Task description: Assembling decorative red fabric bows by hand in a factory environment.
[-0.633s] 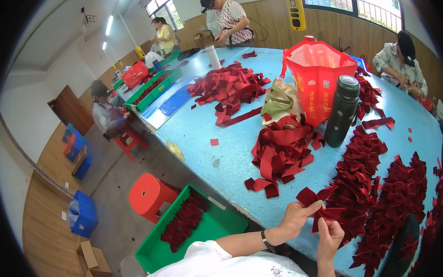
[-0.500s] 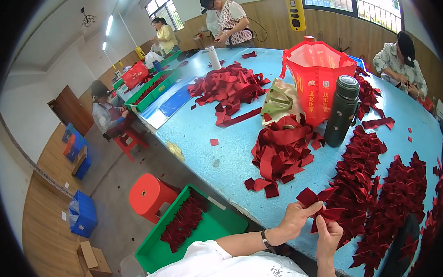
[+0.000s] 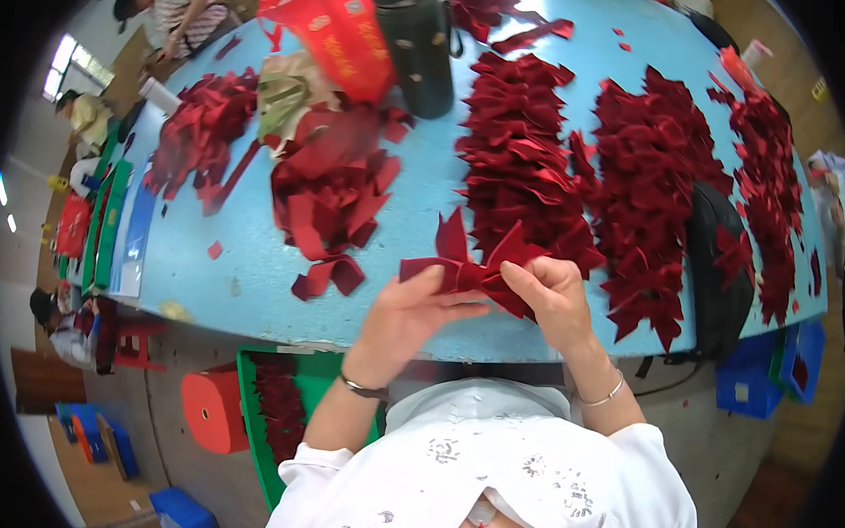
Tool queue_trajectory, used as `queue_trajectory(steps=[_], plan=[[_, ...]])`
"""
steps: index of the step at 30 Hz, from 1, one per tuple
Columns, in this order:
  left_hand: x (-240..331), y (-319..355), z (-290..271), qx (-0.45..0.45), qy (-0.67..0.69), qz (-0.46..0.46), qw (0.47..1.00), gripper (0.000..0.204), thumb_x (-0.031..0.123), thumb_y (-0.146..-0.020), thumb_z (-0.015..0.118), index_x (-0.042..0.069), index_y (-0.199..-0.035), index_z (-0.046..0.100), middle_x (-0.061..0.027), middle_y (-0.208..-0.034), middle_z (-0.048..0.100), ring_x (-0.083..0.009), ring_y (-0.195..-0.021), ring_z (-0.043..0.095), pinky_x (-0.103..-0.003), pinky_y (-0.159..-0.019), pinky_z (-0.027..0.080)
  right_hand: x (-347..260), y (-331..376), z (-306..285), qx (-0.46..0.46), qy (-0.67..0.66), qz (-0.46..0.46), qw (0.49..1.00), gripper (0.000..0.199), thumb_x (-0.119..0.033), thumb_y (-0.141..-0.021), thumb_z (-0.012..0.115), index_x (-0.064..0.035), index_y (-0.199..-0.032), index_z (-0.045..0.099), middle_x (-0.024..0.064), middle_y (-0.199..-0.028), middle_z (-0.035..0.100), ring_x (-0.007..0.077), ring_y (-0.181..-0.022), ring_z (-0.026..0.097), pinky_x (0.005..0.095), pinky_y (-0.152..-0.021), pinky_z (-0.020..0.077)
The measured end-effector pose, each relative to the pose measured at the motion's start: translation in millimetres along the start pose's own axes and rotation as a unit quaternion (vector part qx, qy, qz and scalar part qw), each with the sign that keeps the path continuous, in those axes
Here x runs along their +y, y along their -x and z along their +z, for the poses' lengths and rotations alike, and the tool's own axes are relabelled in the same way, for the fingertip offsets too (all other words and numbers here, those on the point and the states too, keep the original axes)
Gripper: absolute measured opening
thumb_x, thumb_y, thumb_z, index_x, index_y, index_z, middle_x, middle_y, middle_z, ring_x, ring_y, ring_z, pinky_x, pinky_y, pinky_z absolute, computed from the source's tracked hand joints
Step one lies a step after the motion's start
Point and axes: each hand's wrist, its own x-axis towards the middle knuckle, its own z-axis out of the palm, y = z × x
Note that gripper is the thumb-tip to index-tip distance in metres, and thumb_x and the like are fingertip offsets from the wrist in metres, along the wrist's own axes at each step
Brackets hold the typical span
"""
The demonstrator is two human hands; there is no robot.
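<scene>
Hidden: the red bag [image 3: 342, 28] and dark flask [image 3: 421, 50], far across the blue table [image 3: 415, 208] from the bow, are cut off at the top.
Left hand [image 3: 407, 315]: pinching the red ribbon bow [image 3: 474, 266] at its left.
Right hand [image 3: 552, 292]: gripping the bow's centre, close to the left.
Bow: above the table's near edge, beside the bow pile [image 3: 528, 165].
Change: the view has tipped downward; the hands now sit mid-picture.

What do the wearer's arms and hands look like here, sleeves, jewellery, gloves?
Both hands are bare, no gloves. The left hand has a dark, thin band at the wrist, possibly a watch or bracelet. The right hand has a slim silver bangle at the wrist. Forearms are uncovered; short white sleeves with small pale speckled markings begin near the elbows.
</scene>
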Motion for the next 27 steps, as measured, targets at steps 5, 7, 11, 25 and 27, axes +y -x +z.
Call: queue_trajectory(steps=[5,7,11,25,27], plan=[[18,0,-17,-0.179,-0.052,-0.104,0.977,0.051,0.033,-0.090,0.046,-0.013,-0.113,0.051,-0.0272,-0.106,0.059,-0.0338,-0.095,0.061,-0.041,-0.091,0.045,-5,2,-20,-0.136,-0.063,0.033,0.988,0.036,-0.017,-0.084,0.066,-0.0033,-0.054,0.051,-0.0081,-0.051,0.039,0.0020,-0.050,0.032,0.0236,-0.043,0.0229],[20,-1,-20,-0.177,-0.038,-0.145,0.973,0.049,0.030,-0.088,0.050,-0.012,-0.113,0.052,-0.0261,-0.104,0.060,-0.0327,-0.093,0.062,-0.040,-0.089,0.047,-4,2,-23,-0.209,-0.052,0.019,0.976,0.034,-0.018,-0.083,0.067,-0.0030,-0.055,0.054,-0.0075,-0.051,0.040,0.0020,-0.049,0.032,0.0234,-0.043,0.0233],[20,-4,-14,-0.160,-0.079,-0.228,0.957,0.042,0.021,-0.082,0.061,-0.010,-0.109,0.055,-0.0209,-0.095,0.063,-0.0282,-0.086,0.064,-0.034,-0.080,0.050,-10,3,-20,-0.253,-0.037,-0.016,0.967,0.036,-0.015,-0.082,0.067,-0.0026,-0.054,0.050,-0.0051,-0.052,0.039,0.0041,-0.050,0.031,0.0253,-0.043,0.0231],[-4,-6,6,0.012,-0.288,-0.155,0.945,0.015,0.006,-0.073,0.073,-0.003,-0.084,0.067,-0.0070,-0.075,0.065,-0.0118,-0.068,0.060,-0.024,-0.065,0.048,-6,-3,-18,-0.228,-0.040,0.096,0.968,0.028,-0.013,-0.081,0.068,-0.0014,-0.058,0.055,-0.0046,-0.053,0.045,0.0036,-0.054,0.039,0.0218,-0.046,0.0296],[-6,-5,7,0.025,-0.283,-0.152,0.947,0.015,0.007,-0.074,0.072,-0.003,-0.084,0.067,-0.0070,-0.075,0.065,-0.0116,-0.068,0.060,-0.024,-0.065,0.047,-7,-5,-20,-0.241,-0.007,0.112,0.964,0.017,-0.010,-0.080,0.068,-0.0007,-0.068,0.060,-0.0039,-0.058,0.048,0.0032,-0.058,0.045,0.0197,-0.048,0.0340]])
